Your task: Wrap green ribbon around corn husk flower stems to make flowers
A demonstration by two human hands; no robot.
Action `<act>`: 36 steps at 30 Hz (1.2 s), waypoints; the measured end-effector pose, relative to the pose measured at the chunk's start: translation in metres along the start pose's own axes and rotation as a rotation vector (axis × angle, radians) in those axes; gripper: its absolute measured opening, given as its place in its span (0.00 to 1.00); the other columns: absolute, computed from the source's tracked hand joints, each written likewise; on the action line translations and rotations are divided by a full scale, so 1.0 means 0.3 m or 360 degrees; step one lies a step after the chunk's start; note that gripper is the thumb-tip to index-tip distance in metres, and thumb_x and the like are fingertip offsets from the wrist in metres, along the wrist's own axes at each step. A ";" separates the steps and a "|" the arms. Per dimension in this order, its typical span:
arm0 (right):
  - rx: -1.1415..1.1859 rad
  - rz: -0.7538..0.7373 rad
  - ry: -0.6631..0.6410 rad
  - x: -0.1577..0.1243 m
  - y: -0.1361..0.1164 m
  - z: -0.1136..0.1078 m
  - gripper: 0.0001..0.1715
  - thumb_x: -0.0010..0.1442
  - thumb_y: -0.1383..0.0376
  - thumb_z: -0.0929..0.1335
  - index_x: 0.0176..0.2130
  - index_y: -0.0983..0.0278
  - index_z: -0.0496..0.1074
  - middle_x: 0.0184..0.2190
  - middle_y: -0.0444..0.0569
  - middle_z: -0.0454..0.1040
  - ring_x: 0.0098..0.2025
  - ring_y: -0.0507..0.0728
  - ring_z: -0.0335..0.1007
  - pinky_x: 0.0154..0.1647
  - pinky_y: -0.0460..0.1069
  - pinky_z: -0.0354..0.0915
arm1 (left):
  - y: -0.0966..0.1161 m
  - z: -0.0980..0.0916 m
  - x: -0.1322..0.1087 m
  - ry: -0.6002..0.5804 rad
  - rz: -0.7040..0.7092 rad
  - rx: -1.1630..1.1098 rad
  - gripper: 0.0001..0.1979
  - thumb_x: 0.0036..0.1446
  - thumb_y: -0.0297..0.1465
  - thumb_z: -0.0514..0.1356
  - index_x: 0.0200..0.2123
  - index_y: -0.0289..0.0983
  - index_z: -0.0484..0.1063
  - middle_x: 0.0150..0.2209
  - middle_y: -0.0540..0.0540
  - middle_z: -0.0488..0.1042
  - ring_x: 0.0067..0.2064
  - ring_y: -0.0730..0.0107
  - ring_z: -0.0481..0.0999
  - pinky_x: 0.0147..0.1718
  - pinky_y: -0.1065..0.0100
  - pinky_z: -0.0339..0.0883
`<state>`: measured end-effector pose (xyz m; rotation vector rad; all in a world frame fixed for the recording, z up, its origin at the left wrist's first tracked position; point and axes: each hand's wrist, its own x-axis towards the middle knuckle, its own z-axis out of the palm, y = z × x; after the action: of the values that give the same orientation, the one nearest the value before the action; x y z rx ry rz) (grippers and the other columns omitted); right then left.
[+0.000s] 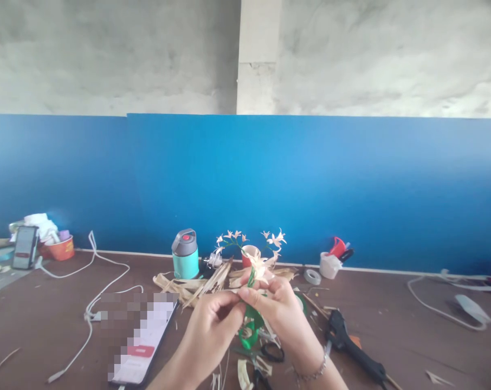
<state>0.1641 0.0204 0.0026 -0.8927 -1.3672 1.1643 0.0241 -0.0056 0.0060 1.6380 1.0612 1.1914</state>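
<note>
Both hands meet over the near middle of the table. My right hand [278,304] is closed, its thumb and fingers pinching the green-wrapped stem of a pale artificial flower [259,267]. Pressed up against it just below, my left hand [218,320] has thumb and forefinger pinched on the same stem; its lower end is partly hidden by the fingers. Green tape [249,335] shows beneath the hands. Behind the flower, sprigs of small pale blossoms [277,238] spread over a red-and-white cup [251,253]. Dry husk strips [180,287] lie beyond my left hand.
On the right lies a black glue gun [355,346]; scissors [272,352] are under my hands. A phone [148,346] and white cables [107,287] occupy the left. Along the blue partition [245,173] stand a teal flask [185,260], a tape roll [312,277] and a white cup [329,265].
</note>
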 end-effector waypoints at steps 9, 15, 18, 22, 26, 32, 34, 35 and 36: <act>-0.0064 -0.0055 -0.0009 0.006 -0.013 0.009 0.18 0.49 0.57 0.72 0.17 0.66 0.68 0.18 0.43 0.65 0.23 0.50 0.56 0.25 0.47 0.55 | 0.008 -0.002 0.002 -0.0069 -0.0033 0.0021 0.13 0.54 0.32 0.54 0.19 0.36 0.67 0.17 0.55 0.53 0.20 0.76 0.49 0.19 0.71 0.45; -0.0210 -0.0042 0.0131 0.001 -0.014 0.013 0.18 0.48 0.58 0.72 0.17 0.65 0.67 0.17 0.42 0.62 0.22 0.50 0.54 0.24 0.47 0.53 | -0.005 -0.002 0.003 -0.0016 -0.0014 0.0075 0.12 0.53 0.31 0.55 0.20 0.36 0.69 0.17 0.54 0.54 0.20 0.76 0.50 0.18 0.71 0.46; -0.0232 -0.0097 0.0184 0.000 -0.017 0.016 0.19 0.48 0.58 0.72 0.16 0.65 0.67 0.17 0.42 0.63 0.23 0.51 0.56 0.26 0.47 0.55 | -0.020 0.011 0.002 0.0160 0.0052 0.0166 0.11 0.52 0.31 0.56 0.20 0.36 0.70 0.16 0.54 0.57 0.20 0.75 0.53 0.18 0.72 0.49; -0.0067 -0.0082 0.0177 -0.001 -0.016 0.027 0.19 0.46 0.56 0.74 0.17 0.64 0.66 0.19 0.43 0.67 0.24 0.52 0.60 0.27 0.48 0.58 | -0.034 0.024 -0.002 0.0317 0.0102 0.0163 0.06 0.51 0.31 0.58 0.25 0.36 0.72 0.17 0.53 0.61 0.19 0.74 0.58 0.17 0.73 0.52; -0.0001 -0.0054 0.0216 -0.005 -0.014 0.038 0.19 0.44 0.56 0.75 0.17 0.64 0.67 0.21 0.45 0.71 0.26 0.53 0.64 0.29 0.49 0.60 | -0.046 0.030 -0.012 0.0497 0.0227 0.0168 0.02 0.48 0.27 0.60 0.27 0.39 0.69 0.16 0.55 0.61 0.18 0.75 0.59 0.18 0.74 0.54; 0.0007 -0.0042 0.0195 -0.007 -0.012 0.032 0.19 0.44 0.55 0.75 0.18 0.64 0.67 0.23 0.46 0.72 0.28 0.54 0.66 0.32 0.49 0.62 | -0.041 0.020 -0.008 0.0473 0.0140 0.0142 0.05 0.46 0.29 0.61 0.22 0.38 0.68 0.17 0.53 0.63 0.19 0.75 0.60 0.19 0.73 0.54; 0.0042 -0.0028 0.0054 -0.009 -0.020 0.023 0.17 0.47 0.54 0.74 0.23 0.64 0.70 0.27 0.47 0.73 0.31 0.55 0.67 0.34 0.49 0.63 | -0.033 0.008 0.000 0.0375 -0.0031 -0.0108 0.08 0.47 0.32 0.62 0.22 0.37 0.66 0.16 0.55 0.60 0.18 0.78 0.56 0.17 0.74 0.50; 0.0056 -0.0029 -0.0041 -0.009 -0.026 0.017 0.16 0.50 0.53 0.72 0.27 0.64 0.72 0.29 0.48 0.73 0.33 0.55 0.67 0.36 0.49 0.64 | -0.030 0.000 0.004 0.0334 -0.0118 -0.0244 0.10 0.47 0.34 0.62 0.22 0.37 0.65 0.15 0.56 0.59 0.18 0.79 0.53 0.17 0.75 0.47; 0.0063 -0.0033 -0.0135 -0.010 -0.031 0.012 0.16 0.53 0.53 0.70 0.31 0.64 0.74 0.31 0.48 0.73 0.35 0.55 0.68 0.37 0.48 0.64 | -0.027 -0.007 0.008 0.0326 -0.0179 -0.0366 0.11 0.47 0.36 0.63 0.23 0.37 0.65 0.15 0.57 0.57 0.17 0.80 0.51 0.16 0.76 0.44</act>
<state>0.1619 0.0148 0.0110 -0.8068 -1.4135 1.2211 0.0214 -0.0006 -0.0004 1.2850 1.0825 1.3721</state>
